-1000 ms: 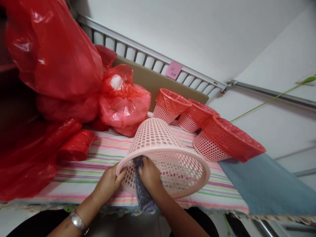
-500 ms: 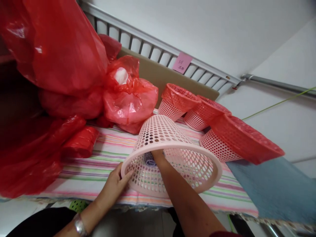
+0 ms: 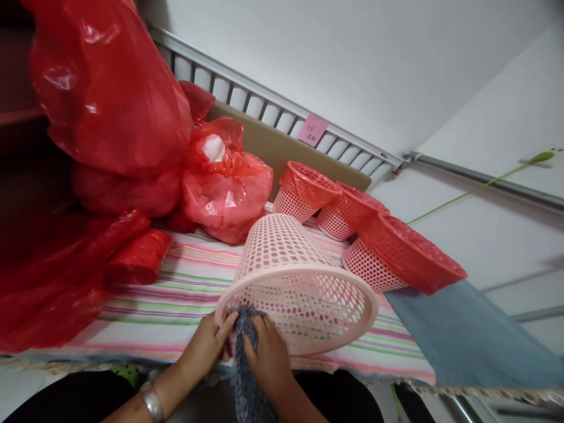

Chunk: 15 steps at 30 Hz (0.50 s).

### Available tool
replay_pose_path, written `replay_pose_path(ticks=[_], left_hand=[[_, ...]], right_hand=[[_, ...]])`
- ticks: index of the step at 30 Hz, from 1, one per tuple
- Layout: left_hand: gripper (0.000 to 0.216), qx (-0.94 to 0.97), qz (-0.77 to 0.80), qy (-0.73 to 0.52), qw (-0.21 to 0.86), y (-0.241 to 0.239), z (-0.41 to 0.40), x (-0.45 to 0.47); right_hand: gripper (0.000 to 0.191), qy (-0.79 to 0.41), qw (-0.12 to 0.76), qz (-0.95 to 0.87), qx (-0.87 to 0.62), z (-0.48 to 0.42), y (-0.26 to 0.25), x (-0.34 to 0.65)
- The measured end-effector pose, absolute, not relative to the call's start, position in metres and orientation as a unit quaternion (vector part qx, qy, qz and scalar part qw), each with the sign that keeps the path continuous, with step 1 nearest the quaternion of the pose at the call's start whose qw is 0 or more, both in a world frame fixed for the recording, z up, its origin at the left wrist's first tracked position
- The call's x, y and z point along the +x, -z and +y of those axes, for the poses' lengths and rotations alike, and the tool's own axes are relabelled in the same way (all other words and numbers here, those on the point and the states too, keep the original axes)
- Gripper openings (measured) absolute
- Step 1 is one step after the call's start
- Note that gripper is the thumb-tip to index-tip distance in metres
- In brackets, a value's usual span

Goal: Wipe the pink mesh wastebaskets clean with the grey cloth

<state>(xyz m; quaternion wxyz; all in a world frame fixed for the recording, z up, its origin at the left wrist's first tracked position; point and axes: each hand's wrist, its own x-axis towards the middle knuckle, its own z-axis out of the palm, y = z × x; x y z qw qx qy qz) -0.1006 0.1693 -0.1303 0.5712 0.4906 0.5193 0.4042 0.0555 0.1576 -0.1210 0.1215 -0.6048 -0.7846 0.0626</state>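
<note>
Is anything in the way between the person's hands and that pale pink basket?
Only the grey cloth under the right hand at the rim. The left hand lies straight on the basket.

Beyond your hands stood plain white walls (image 3: 352,64), a slatted metal rail (image 3: 264,106) along them, and a striped cloth (image 3: 176,294) over the table.

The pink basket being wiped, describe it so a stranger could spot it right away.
On the striped tablecloth, at its near edge, the pale pink basket lies on its side, rim toward the camera. The left hand steadies its rim while the right hand presses a grey cloth there. The baskets behind have red liners.
</note>
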Motion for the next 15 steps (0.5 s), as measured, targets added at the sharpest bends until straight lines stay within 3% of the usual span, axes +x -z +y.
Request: replay_pose_path(ticks=[6, 10, 15], left_hand=[[0.039, 0.59, 0.517, -0.425, 0.453, 0.104, 0.172, -0.116], [0.039, 0.586, 0.513, -0.427, 0.461, 0.104, 0.176, -0.128], [0.036, 0.547, 0.529, -0.465, 0.453, 0.114, 0.18, -0.133]], right_hand=[[0.038, -0.039, 0.147, -0.764, -0.627, 0.24, 0.11, 0.053], [0.042, -0.047, 0.213, -0.718, -0.661, 0.309, 0.112, 0.048], [0.039, -0.069, 0.204, -0.709, -0.672, 0.349, 0.124, 0.05]])
